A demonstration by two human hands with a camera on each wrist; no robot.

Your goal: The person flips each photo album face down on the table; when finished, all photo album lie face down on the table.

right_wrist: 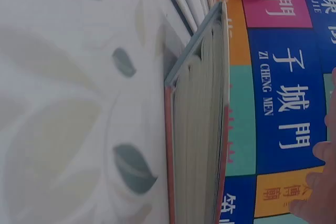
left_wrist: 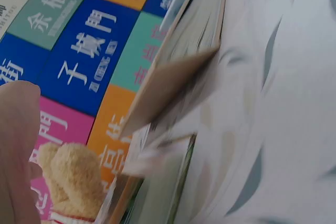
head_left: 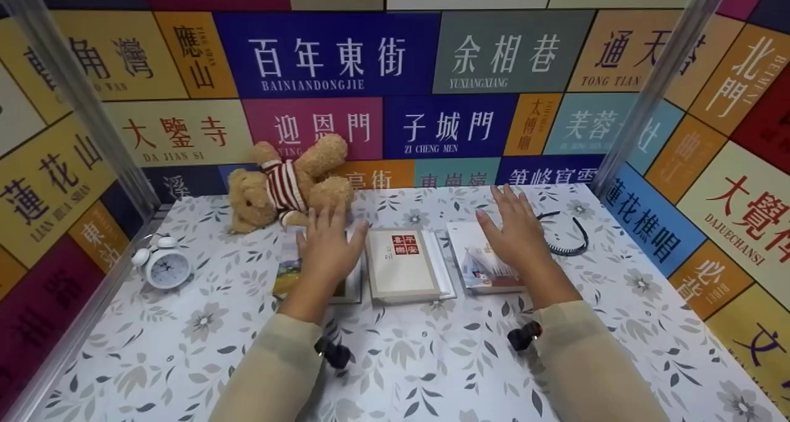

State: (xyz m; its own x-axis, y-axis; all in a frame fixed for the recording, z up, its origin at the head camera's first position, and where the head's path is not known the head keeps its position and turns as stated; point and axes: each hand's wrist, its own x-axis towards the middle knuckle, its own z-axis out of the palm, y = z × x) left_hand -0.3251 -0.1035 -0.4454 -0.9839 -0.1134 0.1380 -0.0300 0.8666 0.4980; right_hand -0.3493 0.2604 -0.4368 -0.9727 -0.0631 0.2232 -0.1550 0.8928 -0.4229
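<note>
head view: the left hand [head_left: 328, 249], fingers extended and grasping nothing, is above the left book [head_left: 287, 277], and the right hand [head_left: 515, 232], likewise released, is above the right book [head_left: 481, 269]; the middle book [head_left: 404, 273] lies between these two on the floral tablecloth [head_left: 426, 360]. right wrist view: the covers [right_wrist: 169, 150] of the right book enclose a thick block of pages [right_wrist: 195, 129].

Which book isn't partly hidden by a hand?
The beige middle book; in the head view, the left hand partly hides the left book, the right hand the right book.

Left fingers [head_left: 339, 218] straight, right fingers [head_left: 512, 202] straight, forearms [head_left: 274, 363] outstretched
</note>
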